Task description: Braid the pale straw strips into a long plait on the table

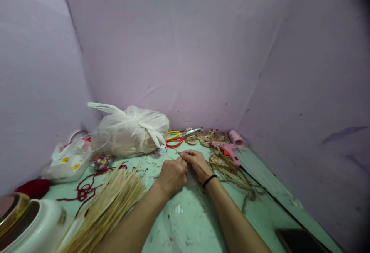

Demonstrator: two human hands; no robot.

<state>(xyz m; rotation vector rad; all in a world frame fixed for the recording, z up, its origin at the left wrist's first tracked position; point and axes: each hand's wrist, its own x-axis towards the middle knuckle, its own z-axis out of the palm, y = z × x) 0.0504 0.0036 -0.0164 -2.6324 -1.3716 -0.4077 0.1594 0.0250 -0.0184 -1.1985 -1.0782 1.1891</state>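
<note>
My left hand point(172, 176) and my right hand point(196, 162) meet at the middle of a pale green table point(185, 210), fingers pinched together on a thin tan straw strip point(179, 154). A black band circles my right wrist. A fan of pale straw strips point(112, 203) lies just left of my left forearm. Coiled jute rope point(231, 172) lies right of my right hand.
Behind the hands lie yellow and red scissors point(176, 138), a pink glue gun point(228, 150), a pink spool point(236, 139) and a white plastic bag point(133, 129). Red cord point(86, 189), beads point(100, 161) and a white pot point(34, 226) sit left. Lilac walls enclose the table; a dark phone point(300, 240) lies front right.
</note>
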